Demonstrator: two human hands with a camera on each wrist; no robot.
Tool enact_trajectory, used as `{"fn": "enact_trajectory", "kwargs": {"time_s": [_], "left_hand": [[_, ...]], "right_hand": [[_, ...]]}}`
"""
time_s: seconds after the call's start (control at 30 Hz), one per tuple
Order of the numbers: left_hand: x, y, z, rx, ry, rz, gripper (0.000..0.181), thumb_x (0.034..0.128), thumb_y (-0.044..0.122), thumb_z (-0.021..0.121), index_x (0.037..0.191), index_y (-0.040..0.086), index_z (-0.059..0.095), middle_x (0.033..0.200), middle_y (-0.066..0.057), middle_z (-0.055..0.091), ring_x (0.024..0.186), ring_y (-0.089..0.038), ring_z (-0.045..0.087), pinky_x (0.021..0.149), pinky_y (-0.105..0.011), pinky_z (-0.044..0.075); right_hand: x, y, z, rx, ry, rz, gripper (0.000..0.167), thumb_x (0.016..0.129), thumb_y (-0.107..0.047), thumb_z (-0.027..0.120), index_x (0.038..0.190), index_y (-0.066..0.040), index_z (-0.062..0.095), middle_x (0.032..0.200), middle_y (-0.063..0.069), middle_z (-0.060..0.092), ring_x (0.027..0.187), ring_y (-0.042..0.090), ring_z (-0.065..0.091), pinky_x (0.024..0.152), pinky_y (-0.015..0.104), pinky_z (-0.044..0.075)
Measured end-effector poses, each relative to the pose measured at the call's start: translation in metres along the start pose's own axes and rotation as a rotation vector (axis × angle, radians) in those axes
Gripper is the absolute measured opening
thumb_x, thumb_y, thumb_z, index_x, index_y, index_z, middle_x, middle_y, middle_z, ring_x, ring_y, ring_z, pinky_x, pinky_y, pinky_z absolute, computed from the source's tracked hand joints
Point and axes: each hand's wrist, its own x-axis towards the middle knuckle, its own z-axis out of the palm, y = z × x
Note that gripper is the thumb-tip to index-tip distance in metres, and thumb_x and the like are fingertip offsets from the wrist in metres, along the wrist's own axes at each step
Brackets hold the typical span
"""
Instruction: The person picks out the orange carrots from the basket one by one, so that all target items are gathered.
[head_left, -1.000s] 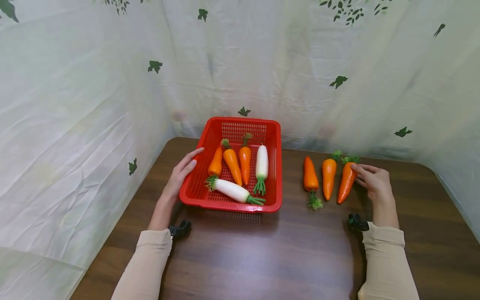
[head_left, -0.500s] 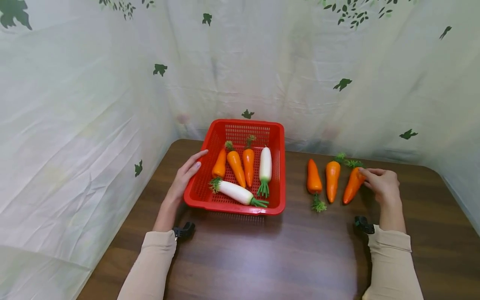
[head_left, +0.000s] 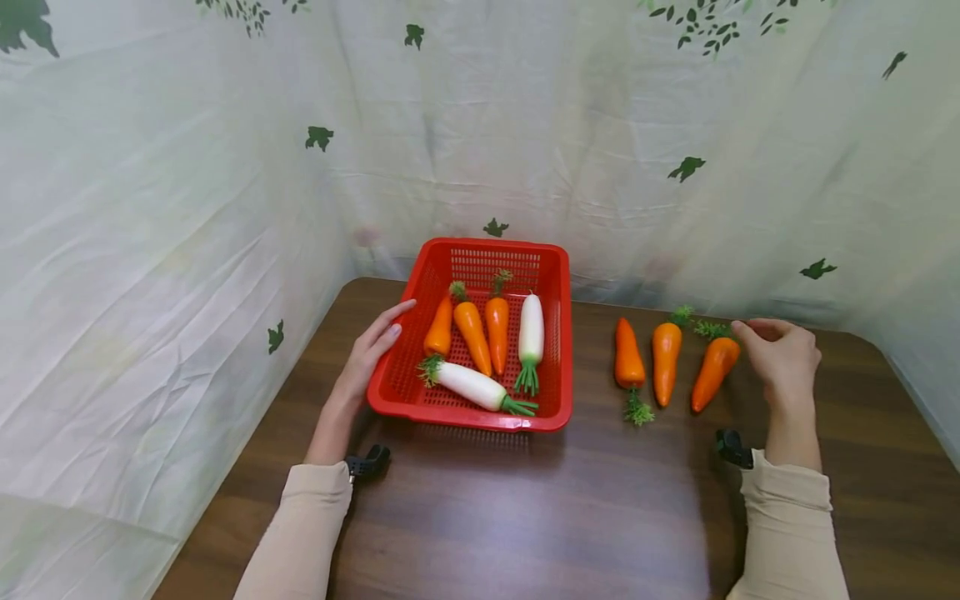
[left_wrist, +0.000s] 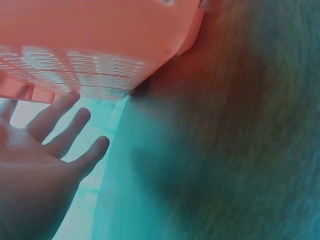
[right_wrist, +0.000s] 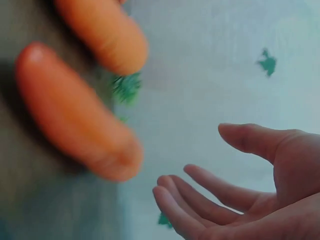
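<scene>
A red plastic basket (head_left: 468, 417) stands on the table, holding three orange carrots (head_left: 472, 337) and two white radishes, one upright in view (head_left: 531, 329) and one lying across the front (head_left: 468, 383). My left hand (head_left: 366, 354) rests against the basket's left side, its fingers extended along the perforated wall (left_wrist: 80, 70). To the right, three more carrots lie in a row: a left one (head_left: 628, 354), a middle one (head_left: 665, 365) and a right one (head_left: 715, 375). Just beyond the right carrot is my right hand (head_left: 783, 358), holding nothing, thumb and fingers apart in the right wrist view.
The brown wooden table (head_left: 555, 517) extends in front of the basket and between the forearms. A pale curtain (head_left: 510, 125) with green leaf prints hangs behind the table and along its left side. Black camera mounts sit at both wrists.
My right hand has let go of the rightmost carrot and drawn away to the right. That carrot now lies slightly more tilted. The left hand stays at the basket; the head view shifted slightly.
</scene>
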Motion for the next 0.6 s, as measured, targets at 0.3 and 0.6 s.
{"fn": "enact_trajectory", "kwargs": {"time_s": [0.3, 0.6], "left_hand": [[-0.002, 0.002, -0.001, 0.003, 0.011, -0.010, 0.051, 0.1125, 0.036, 0.046, 0.161, 0.022, 0.043, 0.166, -0.007, 0.039, 0.143, -0.035, 0.047, 0.104, -0.026, 0.054], [-0.003, 0.002, 0.001, 0.006, 0.026, -0.031, 0.050, 0.1121, 0.037, 0.047, 0.160, 0.025, 0.045, 0.164, -0.005, 0.042, 0.141, -0.035, 0.049, 0.102, -0.027, 0.056]], "right_hand": [[-0.018, -0.049, 0.030, 0.366, -0.162, -0.058, 0.057, 0.100, -0.036, 0.072, 0.140, 0.003, 0.059, 0.107, -0.014, 0.061, 0.091, -0.004, 0.065, 0.082, 0.012, 0.057], [-0.032, -0.082, 0.079, 0.559, -0.286, -0.094, 0.056, 0.101, -0.024, 0.072, 0.143, 0.009, 0.056, 0.107, -0.010, 0.067, 0.094, 0.001, 0.068, 0.088, 0.015, 0.057]]}}
